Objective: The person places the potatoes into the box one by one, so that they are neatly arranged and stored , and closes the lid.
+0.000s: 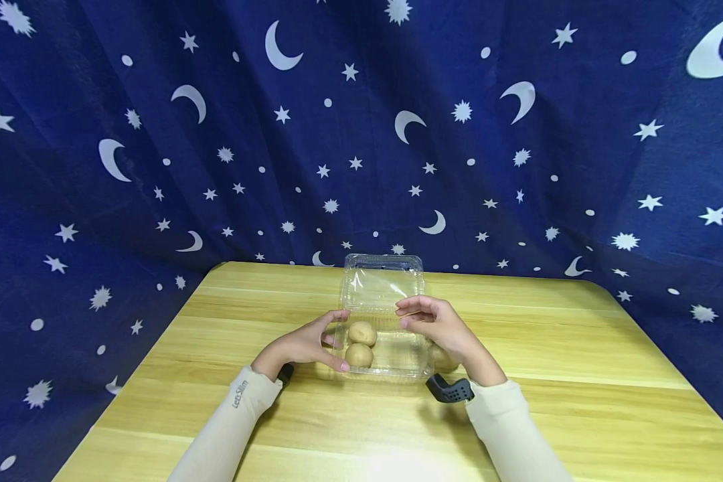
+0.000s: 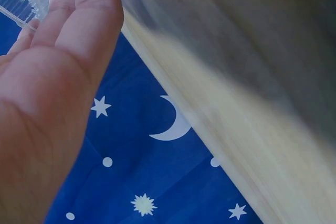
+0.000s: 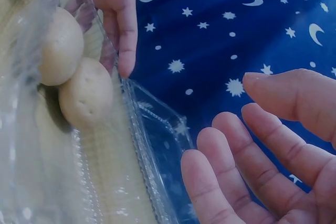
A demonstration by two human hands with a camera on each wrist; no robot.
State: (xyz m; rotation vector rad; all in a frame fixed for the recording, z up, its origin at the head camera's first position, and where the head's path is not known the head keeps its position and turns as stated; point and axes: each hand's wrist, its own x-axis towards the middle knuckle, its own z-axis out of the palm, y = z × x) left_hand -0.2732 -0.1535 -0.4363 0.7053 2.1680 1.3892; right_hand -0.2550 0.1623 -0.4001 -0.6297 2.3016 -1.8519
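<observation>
A clear plastic clamshell container (image 1: 397, 371) sits on the table with its lid (image 1: 382, 281) tipped back. Two potatoes (image 1: 362, 333) lie one behind the other at its left end; the right wrist view shows both potatoes (image 3: 86, 93) close up. My left hand (image 1: 310, 343) holds the container's left side, thumb at the front corner and forefinger near the hinge. Over the right part of the container, my right hand (image 1: 436, 326) hovers with loosely bent fingers (image 3: 210, 156) and nothing in them. Another potato (image 1: 442, 359) rests right of the container, partly hidden by that hand.
A pale wooden table (image 1: 578, 375) spreads out on both sides. Behind it hangs a dark blue cloth (image 1: 361, 134) with white moons and stars. A black strap (image 1: 450, 389) is on the right wrist, another dark band (image 1: 286, 373) on the left.
</observation>
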